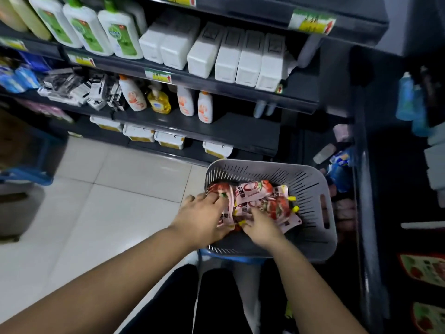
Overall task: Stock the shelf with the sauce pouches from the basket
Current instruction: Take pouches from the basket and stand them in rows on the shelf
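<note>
A grey slotted plastic basket (310,189) stands in front of me on a blue stool. Inside lies a heap of pink-and-red sauce pouches (255,192) with yellow-green caps. My left hand (204,216) reaches over the basket's near left rim, its fingers curled around pouches on the left side of the heap. My right hand (261,225) rests on the heap's near side, fingers closed over a pouch. Similar red-and-green pouches (423,268) lie on a dark shelf at the lower right.
Dark shelving (216,131) ahead carries white bottles, white boxes, orange-print bottles and a yellow soap dispenser. A second dark rack (363,189) rises at the right with blue packs. White tiled floor (108,201) spreads to the left. A blue crate sits far left.
</note>
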`<action>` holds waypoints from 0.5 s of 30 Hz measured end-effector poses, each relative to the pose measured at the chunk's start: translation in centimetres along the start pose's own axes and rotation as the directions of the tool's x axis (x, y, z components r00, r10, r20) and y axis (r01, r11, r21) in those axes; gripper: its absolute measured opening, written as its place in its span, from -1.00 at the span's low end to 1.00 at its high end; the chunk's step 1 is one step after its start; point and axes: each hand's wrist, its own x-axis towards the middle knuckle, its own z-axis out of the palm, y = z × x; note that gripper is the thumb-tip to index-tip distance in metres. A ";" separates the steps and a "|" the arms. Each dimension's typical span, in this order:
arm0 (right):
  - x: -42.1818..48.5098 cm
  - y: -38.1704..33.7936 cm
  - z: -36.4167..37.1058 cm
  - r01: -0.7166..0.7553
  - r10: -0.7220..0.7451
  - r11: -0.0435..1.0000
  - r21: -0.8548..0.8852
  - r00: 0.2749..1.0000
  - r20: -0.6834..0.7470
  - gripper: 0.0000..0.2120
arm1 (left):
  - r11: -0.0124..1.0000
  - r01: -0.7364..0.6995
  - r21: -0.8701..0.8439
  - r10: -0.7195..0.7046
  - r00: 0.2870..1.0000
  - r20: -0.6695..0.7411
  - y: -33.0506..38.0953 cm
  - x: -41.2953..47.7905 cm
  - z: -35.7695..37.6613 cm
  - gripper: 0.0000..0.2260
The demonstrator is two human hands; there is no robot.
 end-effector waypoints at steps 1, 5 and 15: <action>1.4 0.5 1.1 -0.018 0.016 1.000 0.026 0.999 0.050 -0.55 | 1.000 0.000 -0.002 0.000 1.000 0.011 0.1 0.2 0.4 -0.44; 6.2 1.5 4.8 -0.051 0.047 0.999 0.011 0.962 0.270 -0.45 | 1.000 -0.007 0.011 0.007 0.999 0.034 0.6 1.1 1.6 -0.46; 9.1 0.9 3.8 0.026 -0.041 0.997 0.073 0.976 0.214 -0.69 | 0.999 0.018 -0.039 -0.016 0.998 0.068 1.7 3.4 4.2 -0.61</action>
